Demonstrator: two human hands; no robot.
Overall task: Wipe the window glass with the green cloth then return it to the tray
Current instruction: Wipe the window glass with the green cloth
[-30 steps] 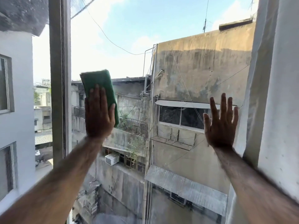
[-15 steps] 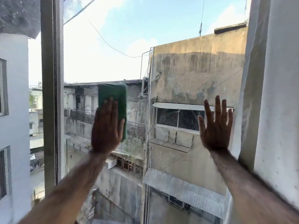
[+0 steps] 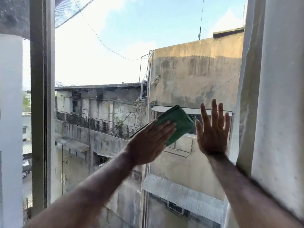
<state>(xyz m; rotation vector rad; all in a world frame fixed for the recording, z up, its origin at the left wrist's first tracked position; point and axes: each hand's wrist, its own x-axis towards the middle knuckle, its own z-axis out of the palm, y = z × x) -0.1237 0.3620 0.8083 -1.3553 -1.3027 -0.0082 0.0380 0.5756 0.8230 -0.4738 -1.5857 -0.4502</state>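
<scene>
Your left hand [image 3: 152,142] presses flat on the green cloth [image 3: 176,125] against the window glass [image 3: 115,63], right hand [image 3: 212,134] spread, empty.

No legible text, label, brand, number or sign appears anywhere in view. The green cloth [image 3: 176,122] carries no visible print or tag. The window frame [image 3: 42,102] bears no marking. The buildings seen through the glass show only stains and wiring; any lettering there is too small to resolve.
</scene>
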